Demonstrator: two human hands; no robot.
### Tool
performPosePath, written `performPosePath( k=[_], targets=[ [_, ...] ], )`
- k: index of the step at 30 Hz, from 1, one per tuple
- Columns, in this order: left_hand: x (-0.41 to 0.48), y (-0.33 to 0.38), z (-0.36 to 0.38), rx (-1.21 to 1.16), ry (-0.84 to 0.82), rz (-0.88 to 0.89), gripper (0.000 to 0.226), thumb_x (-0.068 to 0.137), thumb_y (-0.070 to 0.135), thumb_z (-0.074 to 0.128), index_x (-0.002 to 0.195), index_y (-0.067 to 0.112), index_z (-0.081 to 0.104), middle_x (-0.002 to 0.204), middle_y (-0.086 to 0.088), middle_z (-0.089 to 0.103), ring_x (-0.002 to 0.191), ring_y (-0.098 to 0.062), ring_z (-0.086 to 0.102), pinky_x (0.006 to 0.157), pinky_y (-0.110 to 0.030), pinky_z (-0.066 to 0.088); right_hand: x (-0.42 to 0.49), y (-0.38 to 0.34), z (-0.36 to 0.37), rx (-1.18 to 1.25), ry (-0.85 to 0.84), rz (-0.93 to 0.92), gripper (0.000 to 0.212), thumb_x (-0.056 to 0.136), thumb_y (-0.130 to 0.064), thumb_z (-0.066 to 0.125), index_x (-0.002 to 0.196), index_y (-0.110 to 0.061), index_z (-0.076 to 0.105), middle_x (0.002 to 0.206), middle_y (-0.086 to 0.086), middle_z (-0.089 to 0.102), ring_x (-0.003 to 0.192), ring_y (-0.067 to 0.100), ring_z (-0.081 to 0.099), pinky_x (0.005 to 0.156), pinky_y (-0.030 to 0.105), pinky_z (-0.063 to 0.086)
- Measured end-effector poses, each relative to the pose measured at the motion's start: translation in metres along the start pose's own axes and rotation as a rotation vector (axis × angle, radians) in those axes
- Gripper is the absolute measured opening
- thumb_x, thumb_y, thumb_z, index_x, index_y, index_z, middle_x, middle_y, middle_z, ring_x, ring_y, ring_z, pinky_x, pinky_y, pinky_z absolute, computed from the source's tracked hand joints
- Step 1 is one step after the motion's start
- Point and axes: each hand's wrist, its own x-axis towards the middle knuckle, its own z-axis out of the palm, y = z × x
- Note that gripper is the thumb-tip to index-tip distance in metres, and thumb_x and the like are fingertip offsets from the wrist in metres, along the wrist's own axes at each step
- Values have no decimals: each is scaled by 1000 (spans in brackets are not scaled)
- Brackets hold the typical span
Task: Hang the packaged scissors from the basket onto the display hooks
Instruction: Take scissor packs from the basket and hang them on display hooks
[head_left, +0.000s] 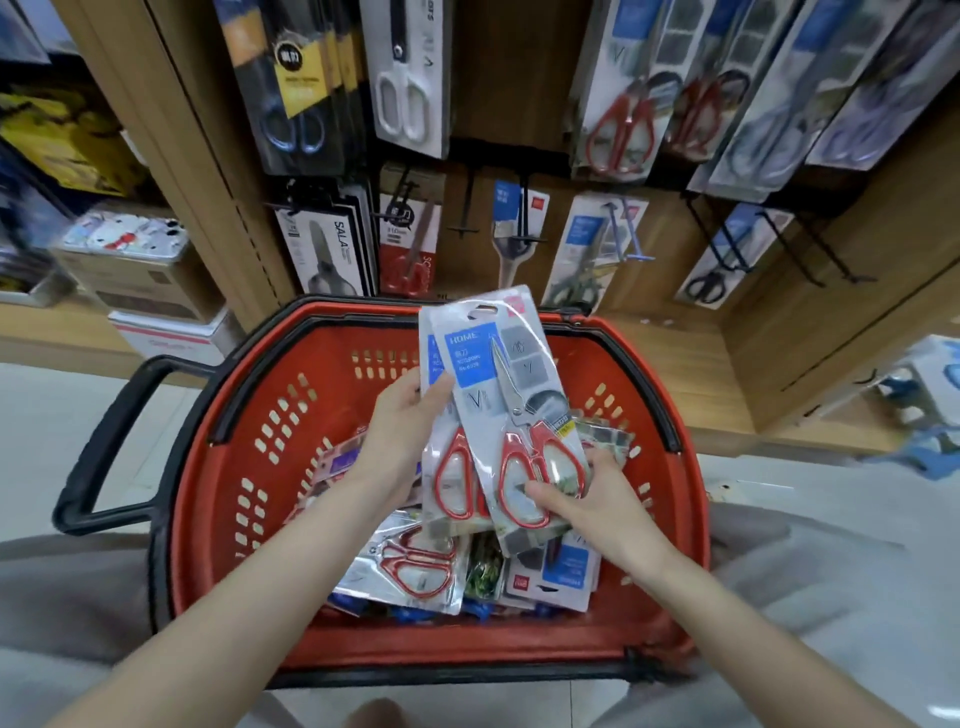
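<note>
carrier: red basket (467, 644) | contents: packaged scissors (410, 566) lying flat, overlapping | wall: display hooks (467, 208) bearing hung packs (410, 78)

I count one red basket (234, 415) and two hands over it, a left hand (400, 436) and a right hand (592, 499). They hold two red-handled scissor packs, front pack (511, 395) and rear pack (441, 467). Inside the basket lie one loose red-handled pack (410, 566) at seven o'clock and one blue-labelled pack (566, 571) at five; the rest are too jumbled to count. One white-handled pack (405, 93) hangs at twelve.
</note>
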Motion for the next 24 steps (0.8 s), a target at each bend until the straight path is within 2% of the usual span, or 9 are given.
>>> performPosePath(
  k=[2,4,6,9,12,15,18,21,24],
  targets=[
    [3,6,3,73,-21,35,15,92,16,59,104,20,68,105,4,72,100,-14,67,94,-41,51,3,0,-4,-29,-35,-5,69,67,-50,79,119,-15,50,109,-5,67,100,7,64,92,31,51],
    [7,11,9,115,-11,58,15,88,14,65,99,22,70,101,5,73,97,-14,68,93,-44,52,6,-7,-9,-58,-47,-22,56,76,-40,75,119,-15,49,109,-6,64,101,6,61,88,21,48],
    [10,16,18,119,-10,78,17,83,11,71,93,24,71,96,4,74,94,-17,69,91,-48,53,13,-17,-15,-11,-20,-55,38,83,-31,71,114,-19,53,108,-7,63,101,6,60,84,18,47],
    [15,21,31,110,-36,101,14,86,14,68,93,26,70,95,5,74,94,-16,69,90,-47,53,26,-36,-29,137,94,-105,15,90,-20,63,105,-22,63,100,-1,71,91,12,67,79,23,53],
    [27,30,37,83,-8,143,18,94,18,57,97,32,68,102,9,72,100,-13,66,94,-42,51,41,-51,-52,200,212,-91,12,93,-17,58,103,-16,64,97,6,72,89,20,68,83,35,55],
    [42,45,38,60,12,178,18,96,17,53,99,29,66,102,7,71,98,-12,66,85,-30,52,55,-63,-80,235,302,-100,14,92,-16,60,104,-19,63,103,6,71,96,26,67,90,49,52],
    [58,59,38,69,4,246,16,96,16,53,101,24,66,99,9,71,88,-2,67,72,-17,51,67,-84,-107,223,325,-146,18,93,-17,58,111,-19,61,107,5,70,94,21,68,83,41,56],
    [77,74,39,116,0,299,16,96,18,53,103,25,66,101,9,71,93,-4,67,79,-25,52,85,-111,-135,213,380,-218,10,94,-16,56,101,-16,63,99,7,71,82,20,68,70,33,57],
    [96,87,44,114,-1,340,16,95,19,54,98,29,66,102,9,71,96,-6,66,80,-26,51,108,-138,-155,204,504,-249,14,94,-25,56,90,-13,62,94,14,71,85,31,69,81,49,56]
  ],
)
